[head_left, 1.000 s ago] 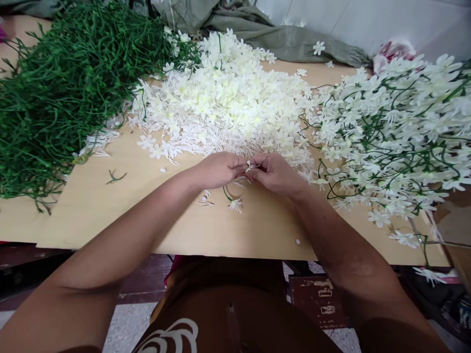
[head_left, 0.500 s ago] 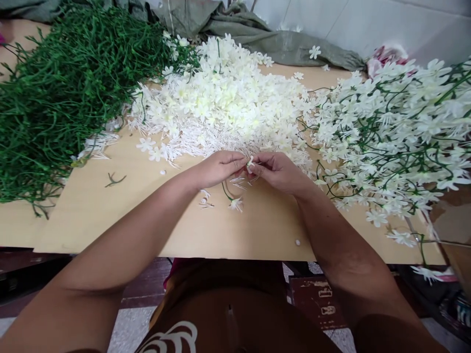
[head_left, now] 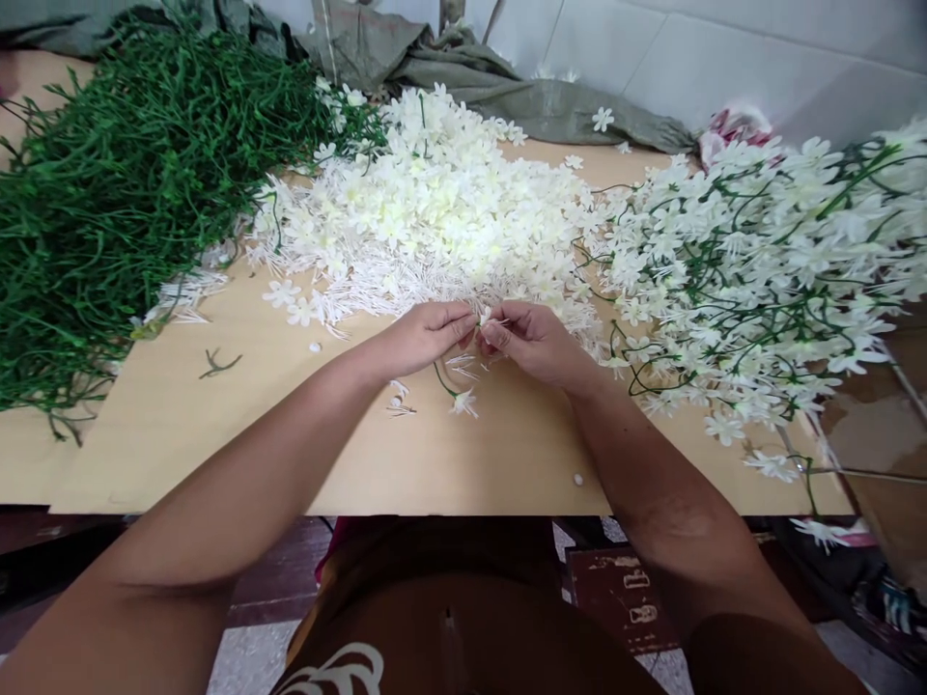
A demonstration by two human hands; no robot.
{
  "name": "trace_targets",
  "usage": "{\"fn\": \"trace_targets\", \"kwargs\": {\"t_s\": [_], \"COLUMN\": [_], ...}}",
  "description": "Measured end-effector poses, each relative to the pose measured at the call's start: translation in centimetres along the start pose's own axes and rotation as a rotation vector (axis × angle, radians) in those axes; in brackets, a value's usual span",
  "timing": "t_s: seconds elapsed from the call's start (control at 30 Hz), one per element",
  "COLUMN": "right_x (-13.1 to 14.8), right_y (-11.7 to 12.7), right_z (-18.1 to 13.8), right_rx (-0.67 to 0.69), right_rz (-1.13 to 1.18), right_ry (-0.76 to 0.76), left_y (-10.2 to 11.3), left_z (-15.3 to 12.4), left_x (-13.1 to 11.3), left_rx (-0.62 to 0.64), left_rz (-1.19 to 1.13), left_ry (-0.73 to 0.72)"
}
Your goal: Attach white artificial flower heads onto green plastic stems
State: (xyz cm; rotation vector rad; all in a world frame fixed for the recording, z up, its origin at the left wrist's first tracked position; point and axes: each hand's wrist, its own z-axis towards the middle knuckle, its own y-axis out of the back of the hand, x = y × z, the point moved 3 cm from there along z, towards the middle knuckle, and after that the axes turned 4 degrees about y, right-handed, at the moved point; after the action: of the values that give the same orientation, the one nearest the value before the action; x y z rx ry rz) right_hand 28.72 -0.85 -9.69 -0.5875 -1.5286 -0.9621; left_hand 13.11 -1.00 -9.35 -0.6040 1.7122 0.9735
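My left hand (head_left: 429, 340) and my right hand (head_left: 534, 340) meet fingertip to fingertip over the table, both pinched closed. Between them shows a small white artificial flower (head_left: 485, 317), gripped by the right thumb and fingers. The left fingers are closed on a green plastic stem (head_left: 443, 379), which emerges below that hand and carries another white flower (head_left: 464, 402) at its lower end. How the upper flower and the stem meet is hidden by the fingers. Thin white stamen pieces (head_left: 462, 365) lie just under the hands.
Loose white petals and stamens form a heap (head_left: 435, 212) beyond my hands. Green stems are piled (head_left: 145, 193) on the left, finished-looking flower sprays (head_left: 753, 270) on the right. A stray stem (head_left: 218, 364) lies on the tabletop (head_left: 238, 434). Grey-green cloth (head_left: 565, 106) runs along the wall.
The view has shifted slightly, so the table and piles appear a little lower and further left. Both hands stay pinched together; the right fingers now cover more of the small white flower.
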Motion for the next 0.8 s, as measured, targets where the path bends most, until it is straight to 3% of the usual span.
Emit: {"fn": "trace_targets", "kwargs": {"t_s": [0.47, 0.7, 0.8], "right_x": [-0.3, -0.7, -0.4], "right_y": [-0.5, -0.9, -0.9], "right_z": [0.8, 1.2, 1.4], "right_rx": [0.045, 0.120, 0.057], "right_rz": [0.045, 0.127, 0.095], "right_ry": [0.109, -0.005, -0.002], "left_y": [0.4, 0.1, 0.0], "left_z": [0.2, 0.2, 0.4], "left_x": [1.1, 0.7, 0.9], "left_rx": [0.025, 0.084, 0.048], "left_rz": [-0.102, -0.153, -0.192], "left_ry": [0.053, 0.070, 0.069]}}
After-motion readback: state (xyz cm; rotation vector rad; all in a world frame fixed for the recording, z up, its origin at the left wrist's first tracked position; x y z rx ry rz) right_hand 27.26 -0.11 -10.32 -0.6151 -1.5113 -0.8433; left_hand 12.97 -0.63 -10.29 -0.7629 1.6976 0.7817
